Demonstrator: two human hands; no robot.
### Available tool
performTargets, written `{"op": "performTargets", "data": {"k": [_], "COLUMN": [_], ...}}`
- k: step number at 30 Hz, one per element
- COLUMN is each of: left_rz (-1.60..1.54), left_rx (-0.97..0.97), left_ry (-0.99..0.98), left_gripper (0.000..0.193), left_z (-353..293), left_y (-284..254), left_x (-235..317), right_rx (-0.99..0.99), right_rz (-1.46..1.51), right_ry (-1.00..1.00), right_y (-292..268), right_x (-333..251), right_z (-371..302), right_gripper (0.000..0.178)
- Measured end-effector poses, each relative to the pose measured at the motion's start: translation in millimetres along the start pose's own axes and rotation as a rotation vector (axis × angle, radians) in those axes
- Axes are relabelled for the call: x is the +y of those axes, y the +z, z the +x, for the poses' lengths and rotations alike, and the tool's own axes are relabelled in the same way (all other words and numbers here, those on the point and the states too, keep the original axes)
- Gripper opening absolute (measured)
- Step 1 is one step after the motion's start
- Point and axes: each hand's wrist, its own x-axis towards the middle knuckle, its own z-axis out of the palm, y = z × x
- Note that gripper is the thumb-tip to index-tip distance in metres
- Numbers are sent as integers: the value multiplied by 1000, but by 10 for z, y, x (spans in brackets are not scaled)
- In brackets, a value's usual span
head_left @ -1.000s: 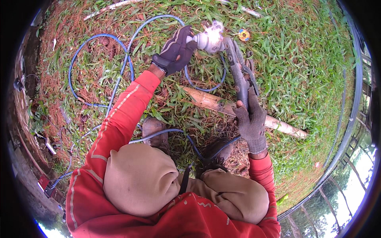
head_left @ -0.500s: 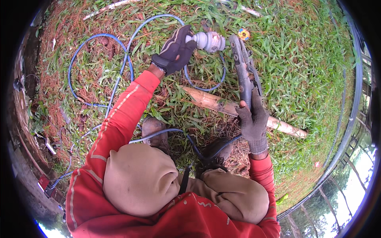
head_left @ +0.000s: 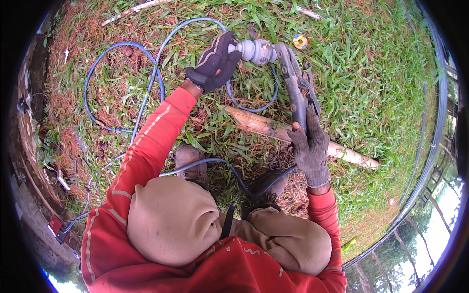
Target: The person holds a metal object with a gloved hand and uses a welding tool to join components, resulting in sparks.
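Note:
My left hand [head_left: 215, 63], in a black glove, is closed around the left end of a grey, ridged cylindrical fitting [head_left: 259, 52]. My right hand [head_left: 311, 146] wears a grey knit glove and grips the black lower end of a long, dark, worn tool [head_left: 293, 78] whose exact kind I cannot make out. The tool points away from me, tilted slightly left. Its far tip touches, or nearly touches, the fitting's right end. Just right of that tip, a small round yellow-and-blue roll [head_left: 300, 41] lies on the grass.
A pale wooden pole [head_left: 351, 155] lies across the grass, passing under my right hand. Blue cable [head_left: 87, 83] loops along the left and runs between my boots [head_left: 190, 161]. Another stick [head_left: 132, 12] lies at the far left. Thick grey cables [head_left: 430, 141] curve along the right side.
The dark tool's far end has swung left to the fitting, and my right hand has shifted slightly with it. My left hand and the fitting have barely moved.

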Motion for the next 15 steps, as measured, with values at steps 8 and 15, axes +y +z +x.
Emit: {"op": "performTargets", "data": {"k": [8, 15], "left_rz": [-37, -98], "left_rx": [-17, 28], "left_ry": [-17, -20], "left_gripper": [66, 65], "left_z": [-18, -17], "left_y": [-11, 5], "left_x": [-11, 11], "right_rx": [-77, -83], "right_rz": [82, 74], "right_ry": [129, 125], "right_y": [-27, -17], "right_x": [-39, -9], "right_z": [10, 9], "right_gripper": [71, 69]}}
